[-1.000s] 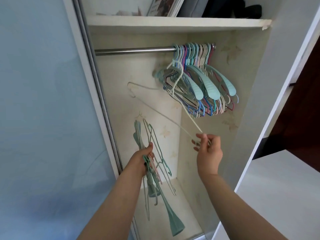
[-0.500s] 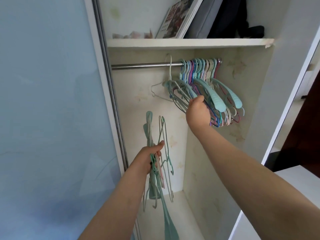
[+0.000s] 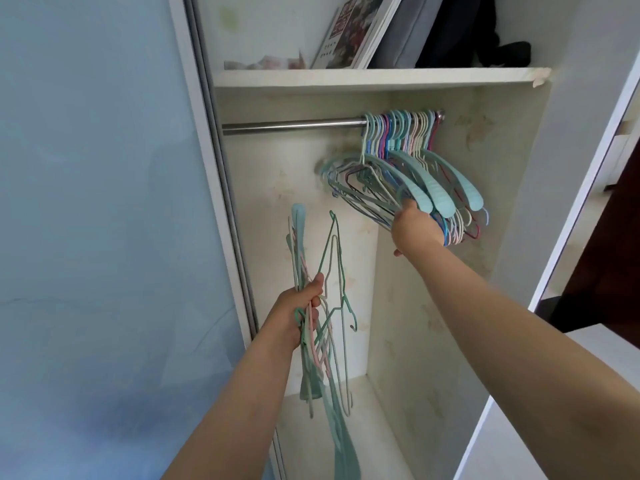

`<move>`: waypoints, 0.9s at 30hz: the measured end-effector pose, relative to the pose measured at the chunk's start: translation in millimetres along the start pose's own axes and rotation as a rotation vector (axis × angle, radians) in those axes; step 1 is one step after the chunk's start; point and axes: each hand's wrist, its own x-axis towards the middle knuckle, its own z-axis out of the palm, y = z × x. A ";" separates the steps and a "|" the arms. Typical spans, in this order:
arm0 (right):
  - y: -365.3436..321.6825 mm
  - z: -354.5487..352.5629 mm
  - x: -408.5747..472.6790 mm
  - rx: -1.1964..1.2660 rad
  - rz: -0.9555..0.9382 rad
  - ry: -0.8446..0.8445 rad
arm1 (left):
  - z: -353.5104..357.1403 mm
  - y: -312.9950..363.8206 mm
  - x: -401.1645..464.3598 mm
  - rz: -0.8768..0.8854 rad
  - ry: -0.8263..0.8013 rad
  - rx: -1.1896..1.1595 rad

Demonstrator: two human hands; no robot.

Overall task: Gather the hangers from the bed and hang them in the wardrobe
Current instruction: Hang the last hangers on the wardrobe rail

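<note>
My left hand (image 3: 298, 313) grips a bundle of several thin hangers (image 3: 334, 251), teal, white and pink, hanging down in front of the open wardrobe. A metal rod (image 3: 294, 126) crosses the wardrobe under the shelf. Several hangers (image 3: 433, 174) hang bunched at the rod's right end, mostly teal with some pink, blue and white. My right hand (image 3: 415, 226) is raised to the lower ends of that bunch and holds them, its fingers hidden among the hangers.
A blue sliding door (image 3: 104, 237) stands at the left. The shelf (image 3: 346, 77) above the rod carries a leaning book (image 3: 353, 29) and dark bags. The rod's left part is bare. A white surface (image 3: 606, 344) lies at the lower right.
My right hand lifted a white hanger from low down onto the rod, then slid it right into the bunch. My left hand rose a little with its bundle.
</note>
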 end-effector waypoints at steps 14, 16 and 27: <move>29.0 95.9 -78.2 0.544 0.137 -0.311 | 2.8 -12.7 -11.5 -0.172 -0.214 0.293; 38.9 90.7 -63.3 0.509 0.234 -0.206 | 0.0 -18.6 -17.3 -0.204 -0.293 0.331; 112.9 108.4 -42.9 0.876 0.689 -0.361 | -23.2 -38.2 -37.2 -0.262 -0.494 0.502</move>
